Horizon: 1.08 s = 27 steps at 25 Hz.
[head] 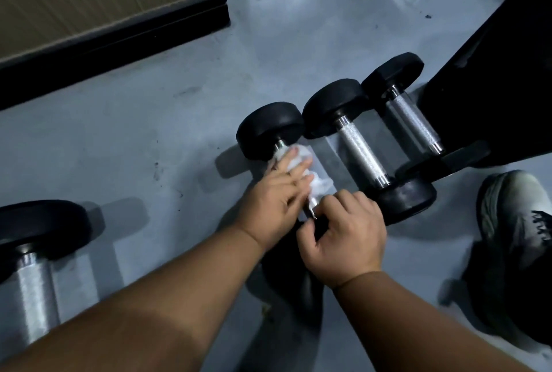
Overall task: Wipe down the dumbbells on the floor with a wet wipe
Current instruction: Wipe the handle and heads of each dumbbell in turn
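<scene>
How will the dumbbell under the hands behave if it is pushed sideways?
The dumbbell probably rolls: its black ends look round. It is likely heavy, with thick ends on a metal bar. The right hand at the near end may steady it.

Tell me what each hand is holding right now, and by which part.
The left hand presses the wet wipe onto the dumbbell handle with straight fingers. The right hand grips that dumbbell at its near end.

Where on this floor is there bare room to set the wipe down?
Bare floor lies between the baseboard and the row of dumbbells, and left of the hands. It is crowded right of them, toward the shoe.
</scene>
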Each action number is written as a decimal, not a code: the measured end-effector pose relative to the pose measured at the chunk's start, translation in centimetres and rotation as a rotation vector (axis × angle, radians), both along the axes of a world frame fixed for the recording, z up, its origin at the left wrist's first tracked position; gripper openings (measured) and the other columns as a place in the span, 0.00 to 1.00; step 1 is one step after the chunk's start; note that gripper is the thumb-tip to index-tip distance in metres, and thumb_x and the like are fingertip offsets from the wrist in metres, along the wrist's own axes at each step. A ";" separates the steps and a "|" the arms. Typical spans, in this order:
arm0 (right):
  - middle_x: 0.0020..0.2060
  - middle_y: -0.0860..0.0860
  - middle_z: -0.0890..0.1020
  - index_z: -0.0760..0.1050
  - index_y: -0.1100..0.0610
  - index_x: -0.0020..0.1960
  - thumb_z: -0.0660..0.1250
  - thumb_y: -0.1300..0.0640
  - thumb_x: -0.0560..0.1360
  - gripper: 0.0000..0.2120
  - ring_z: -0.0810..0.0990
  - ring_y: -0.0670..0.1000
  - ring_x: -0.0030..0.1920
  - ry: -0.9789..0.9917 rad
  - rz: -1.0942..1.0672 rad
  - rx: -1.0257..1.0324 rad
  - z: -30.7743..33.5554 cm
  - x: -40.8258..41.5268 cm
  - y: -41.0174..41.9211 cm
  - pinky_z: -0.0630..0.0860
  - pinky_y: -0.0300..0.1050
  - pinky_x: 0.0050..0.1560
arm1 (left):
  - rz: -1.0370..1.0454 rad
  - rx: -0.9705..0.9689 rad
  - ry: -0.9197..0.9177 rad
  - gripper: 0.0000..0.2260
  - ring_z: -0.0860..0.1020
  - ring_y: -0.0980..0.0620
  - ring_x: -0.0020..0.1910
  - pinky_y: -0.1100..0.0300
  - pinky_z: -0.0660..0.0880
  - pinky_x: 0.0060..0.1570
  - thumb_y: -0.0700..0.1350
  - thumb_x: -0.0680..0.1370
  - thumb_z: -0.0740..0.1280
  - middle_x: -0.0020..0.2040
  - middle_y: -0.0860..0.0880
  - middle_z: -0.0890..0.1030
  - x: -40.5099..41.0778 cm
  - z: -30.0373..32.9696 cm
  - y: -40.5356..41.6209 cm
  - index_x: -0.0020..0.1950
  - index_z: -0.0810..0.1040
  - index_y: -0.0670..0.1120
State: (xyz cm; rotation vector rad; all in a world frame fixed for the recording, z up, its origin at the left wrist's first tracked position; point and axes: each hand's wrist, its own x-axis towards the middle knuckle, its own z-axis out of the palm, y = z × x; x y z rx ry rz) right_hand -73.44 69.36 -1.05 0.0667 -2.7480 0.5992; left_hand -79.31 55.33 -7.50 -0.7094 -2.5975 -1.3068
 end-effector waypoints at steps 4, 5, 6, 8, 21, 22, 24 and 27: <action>0.30 0.51 0.72 0.72 0.56 0.33 0.67 0.51 0.64 0.09 0.72 0.57 0.34 0.012 -0.007 0.020 0.0 0.1 0.1 0.68 0.51 0.39 | -0.131 -0.019 0.073 0.15 0.69 0.46 0.75 0.45 0.60 0.76 0.46 0.83 0.62 0.69 0.48 0.78 0.6 0.1 -0.3 0.61 0.83 0.41; 0.30 0.51 0.72 0.72 0.56 0.33 0.66 0.51 0.64 0.08 0.72 0.57 0.34 0.015 -0.005 0.022 0.0 0.0 0.1 0.68 0.52 0.39 | -0.183 -0.050 0.103 0.15 0.69 0.46 0.75 0.46 0.60 0.76 0.46 0.83 0.62 0.69 0.48 0.78 -0.1 0.1 -1.0 0.62 0.83 0.41; 0.31 0.51 0.72 0.72 0.56 0.33 0.66 0.51 0.64 0.08 0.72 0.57 0.34 0.019 -0.002 0.023 -0.1 0.0 0.2 0.68 0.52 0.39 | -0.224 -0.078 0.118 0.15 0.70 0.46 0.74 0.47 0.59 0.76 0.46 0.83 0.62 0.69 0.47 0.78 -1.0 0.0 -1.6 0.62 0.83 0.41; 0.31 0.51 0.72 0.72 0.56 0.32 0.65 0.52 0.64 0.08 0.72 0.58 0.34 0.025 0.001 0.024 -0.2 -0.1 0.3 0.68 0.53 0.39 | -0.203 -0.092 0.098 0.15 0.70 0.46 0.74 0.49 0.60 0.76 0.46 0.83 0.62 0.69 0.46 0.78 -2.6 0.0 -2.2 0.63 0.83 0.41; 0.30 0.48 0.73 0.73 0.56 0.32 0.67 0.51 0.65 0.09 0.72 0.56 0.39 0.055 -0.001 -0.057 -0.4 -0.3 0.9 0.67 0.52 0.41 | -0.188 -0.190 0.094 0.16 0.69 0.46 0.74 0.48 0.58 0.76 0.47 0.82 0.61 0.69 0.47 0.78 -1.2 0.5 -0.9 0.62 0.83 0.42; 0.30 0.48 0.73 0.73 0.56 0.32 0.66 0.51 0.64 0.09 0.72 0.56 0.39 0.057 -0.003 -0.060 -0.4 -0.4 1.0 0.67 0.52 0.41 | -0.195 -0.192 0.078 0.16 0.69 0.46 0.74 0.50 0.57 0.76 0.47 0.82 0.61 0.69 0.47 0.78 -2.0 0.6 -1.4 0.63 0.83 0.42; 0.30 0.49 0.74 0.73 0.56 0.33 0.66 0.51 0.64 0.08 0.72 0.56 0.39 0.052 -0.013 -0.066 -0.5 -0.3 1.0 0.67 0.52 0.41 | -0.117 -0.131 -0.017 0.17 0.67 0.47 0.75 0.56 0.57 0.77 0.47 0.81 0.61 0.69 0.47 0.77 -2.9 0.8 -1.9 0.63 0.83 0.41; 0.30 0.49 0.74 0.73 0.56 0.33 0.66 0.50 0.65 0.09 0.73 0.57 0.39 0.055 -0.016 -0.076 -0.5 -0.2 1.0 0.68 0.53 0.41 | 0.026 -0.079 -0.049 0.17 0.67 0.47 0.75 0.60 0.59 0.77 0.46 0.81 0.61 0.68 0.46 0.79 -1.7 1.0 -0.4 0.61 0.83 0.40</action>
